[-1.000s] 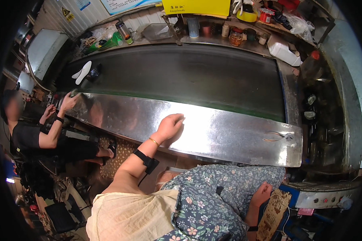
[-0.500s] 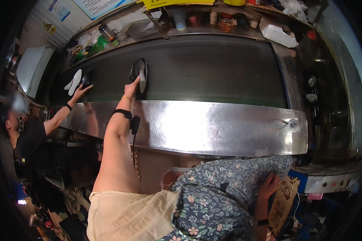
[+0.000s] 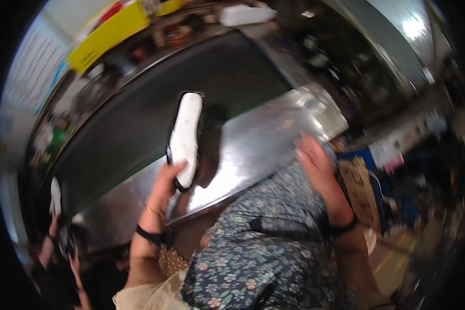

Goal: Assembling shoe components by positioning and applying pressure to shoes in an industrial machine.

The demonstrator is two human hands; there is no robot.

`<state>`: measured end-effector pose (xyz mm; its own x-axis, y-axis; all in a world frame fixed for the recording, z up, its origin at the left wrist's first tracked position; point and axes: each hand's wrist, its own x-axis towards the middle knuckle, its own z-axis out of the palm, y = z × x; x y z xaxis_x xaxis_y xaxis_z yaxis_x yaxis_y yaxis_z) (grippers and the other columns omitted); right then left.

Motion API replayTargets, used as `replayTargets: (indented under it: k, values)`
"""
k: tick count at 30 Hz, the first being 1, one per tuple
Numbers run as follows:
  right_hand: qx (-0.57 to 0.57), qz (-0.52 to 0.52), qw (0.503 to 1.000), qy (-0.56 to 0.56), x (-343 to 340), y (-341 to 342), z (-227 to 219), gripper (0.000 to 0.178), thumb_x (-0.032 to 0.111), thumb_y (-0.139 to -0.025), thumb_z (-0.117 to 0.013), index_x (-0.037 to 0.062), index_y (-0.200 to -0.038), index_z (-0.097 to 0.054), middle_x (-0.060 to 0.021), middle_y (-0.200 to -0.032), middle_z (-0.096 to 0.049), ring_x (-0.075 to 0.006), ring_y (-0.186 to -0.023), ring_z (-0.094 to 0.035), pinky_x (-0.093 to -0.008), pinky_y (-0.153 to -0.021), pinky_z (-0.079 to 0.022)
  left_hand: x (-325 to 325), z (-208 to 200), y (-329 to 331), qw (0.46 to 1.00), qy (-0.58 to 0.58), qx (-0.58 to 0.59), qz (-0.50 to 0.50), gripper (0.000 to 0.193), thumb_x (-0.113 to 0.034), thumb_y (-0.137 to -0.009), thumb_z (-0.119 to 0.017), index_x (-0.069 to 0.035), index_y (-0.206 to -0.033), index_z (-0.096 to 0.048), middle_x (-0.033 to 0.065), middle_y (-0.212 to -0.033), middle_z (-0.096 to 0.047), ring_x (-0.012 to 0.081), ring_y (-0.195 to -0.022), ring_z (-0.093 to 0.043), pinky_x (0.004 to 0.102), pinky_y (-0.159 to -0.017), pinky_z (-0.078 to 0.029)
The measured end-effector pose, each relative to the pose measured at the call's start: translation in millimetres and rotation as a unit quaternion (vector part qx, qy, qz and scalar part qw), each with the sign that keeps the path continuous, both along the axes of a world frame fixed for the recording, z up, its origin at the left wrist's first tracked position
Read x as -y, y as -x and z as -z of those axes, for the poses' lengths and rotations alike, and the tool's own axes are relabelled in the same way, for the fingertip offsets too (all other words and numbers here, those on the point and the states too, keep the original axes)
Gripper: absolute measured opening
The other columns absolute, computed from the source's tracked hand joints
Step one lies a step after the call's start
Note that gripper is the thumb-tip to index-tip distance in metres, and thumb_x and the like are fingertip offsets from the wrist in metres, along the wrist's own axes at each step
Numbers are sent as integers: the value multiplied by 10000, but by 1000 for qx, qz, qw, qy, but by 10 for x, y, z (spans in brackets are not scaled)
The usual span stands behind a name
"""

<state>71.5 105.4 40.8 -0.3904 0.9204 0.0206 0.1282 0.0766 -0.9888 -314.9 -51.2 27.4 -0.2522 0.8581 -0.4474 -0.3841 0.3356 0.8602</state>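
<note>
A black shoe with a long white sole face is gripped at its near end by my left hand, thumb lying on the white surface. It is held above the front edge of the dark belt and the shiny metal ledge. My right hand is raised over the right part of that ledge, beside the blue floral apron I wear. Its fingers look extended and somewhat blurred, and nothing shows in them.
At the far left a co-worker's hands hold a white sole-shaped piece and a dark shoe. Jars and a yellow box line the shelf behind the belt. A control panel and brown cardboard stand right.
My left hand has brought the shoe off the belt toward me, its white face now showing. My right hand has risen from my side to the ledge. The view has swung right.
</note>
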Motion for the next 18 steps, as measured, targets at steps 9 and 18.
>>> replayTargets:
  k: [9,18]
  values:
    - [211,74,830,-511,404,-404,-737,351,164,-703,-813,65,-1024,-710,-119,-1033,-685,-276,-845,-678,-354,-725,-559,-901,-415,-2486,926,-61,289,234,647,-525,-1034,-350,-1,-1408,-420,87,-1344,-540,185,-1207,-535,349,-1045,-421]
    - [304,85,853,-415,1258,-1220,-793,474,253,-645,-856,54,-1048,-706,-144,-1105,-664,-280,-827,-673,-336,-723,-553,-950,-582,-3395,906,-35,158,392,400,-309,-1035,-450,7,-982,-691,91,-931,-685,158,-853,-634,286,-824,-500]
